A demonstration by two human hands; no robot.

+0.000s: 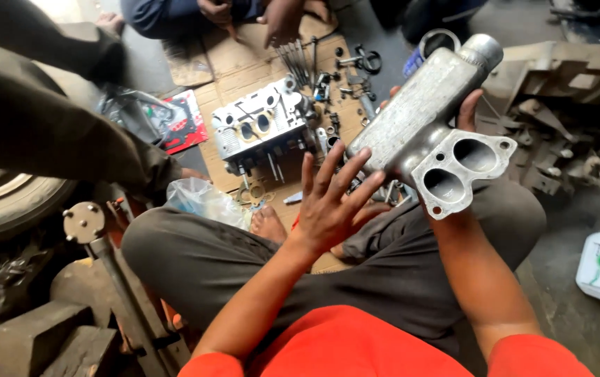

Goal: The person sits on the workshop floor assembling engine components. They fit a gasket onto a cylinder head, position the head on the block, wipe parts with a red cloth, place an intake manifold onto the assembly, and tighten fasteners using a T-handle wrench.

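My left hand has its fingers spread open, tips just touching the lower end of the cast aluminium manifold. My right hand is wrapped behind the manifold body, gripping it and holding it tilted above my lap, its two-port flange facing me. Risk: with only one hand clamping, the heavy casting could slip and drop onto the cylinder head lying on cardboard beyond the manifold. Both forearms are raised, elbows bent.
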